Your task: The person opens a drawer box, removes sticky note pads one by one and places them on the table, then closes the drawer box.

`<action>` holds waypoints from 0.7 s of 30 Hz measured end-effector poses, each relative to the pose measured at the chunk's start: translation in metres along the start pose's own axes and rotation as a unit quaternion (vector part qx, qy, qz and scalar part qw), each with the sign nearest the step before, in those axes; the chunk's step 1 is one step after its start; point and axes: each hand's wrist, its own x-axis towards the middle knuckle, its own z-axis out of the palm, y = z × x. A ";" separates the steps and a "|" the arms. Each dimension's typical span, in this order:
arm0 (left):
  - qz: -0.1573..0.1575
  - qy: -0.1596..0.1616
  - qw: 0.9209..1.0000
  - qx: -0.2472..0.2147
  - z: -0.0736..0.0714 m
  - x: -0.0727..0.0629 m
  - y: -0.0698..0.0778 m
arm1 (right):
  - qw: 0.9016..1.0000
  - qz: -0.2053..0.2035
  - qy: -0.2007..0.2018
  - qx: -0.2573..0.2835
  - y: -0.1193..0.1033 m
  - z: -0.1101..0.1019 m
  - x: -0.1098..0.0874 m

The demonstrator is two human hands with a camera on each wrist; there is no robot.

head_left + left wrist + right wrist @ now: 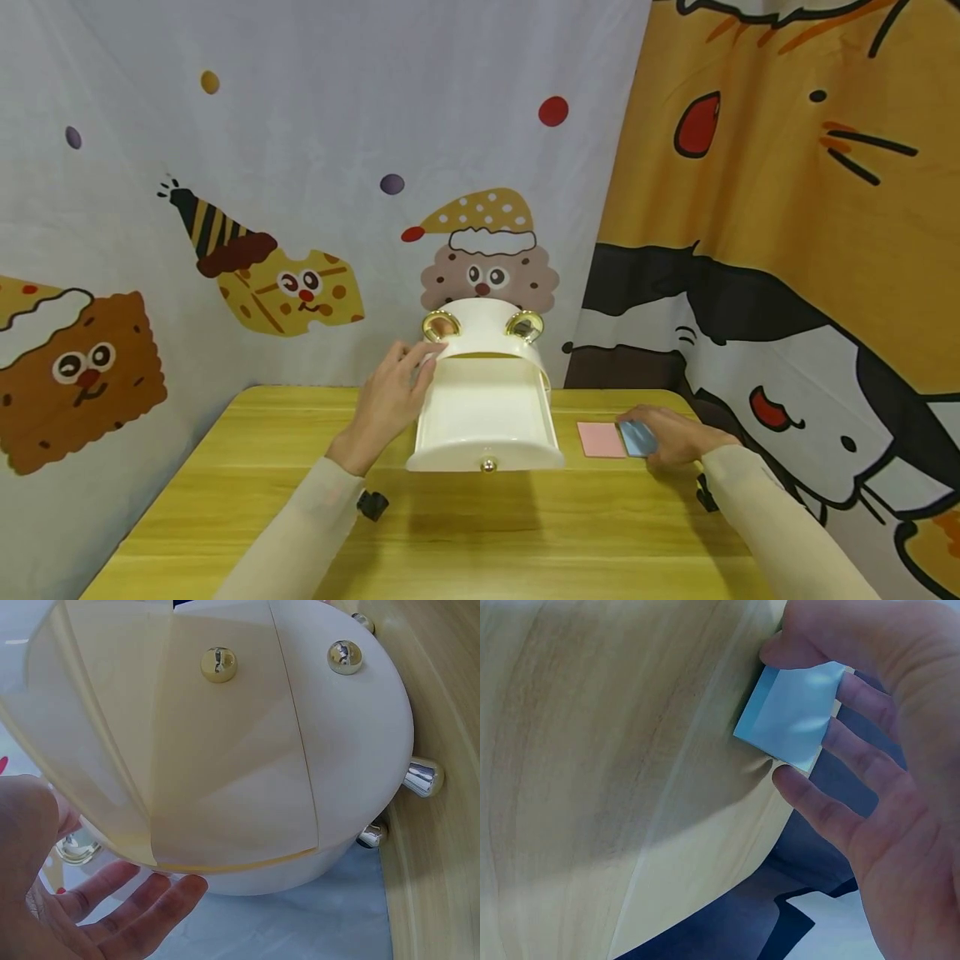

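A small white drawer cabinet [491,321] with gold rings on top stands at the table's far edge. Its upper drawer [483,412] is pulled out, and a gold knob [218,665] shows on the drawer front in the left wrist view. My left hand [390,396] rests against the cabinet's left side, fingers loosely extended along the wall. On the right, my right hand [671,435] grips a blue sticky-note pad [795,712] by its edges, thumb on one side and fingertips on the others. A pink sticky-note pad [600,439] lies just left of the blue one.
The yellow wood-grain table [247,467] carries all of this. Behind it hangs a white cloth [300,100] with cartoon prints, and an orange cartoon curtain [750,192] hangs at the right. Gold-coloured feet [424,777] stick out below the cabinet.
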 end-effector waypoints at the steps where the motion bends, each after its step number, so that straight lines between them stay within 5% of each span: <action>1: 0.000 0.001 1.000 0.000 0.000 0.000 0.000 | 1.000 -0.001 -0.003 0.000 0.000 0.000 0.000; 21: -0.017 -0.010 1.000 -0.006 -0.001 0.000 0.002 | 1.000 0.002 -0.004 -0.002 0.002 0.005 0.002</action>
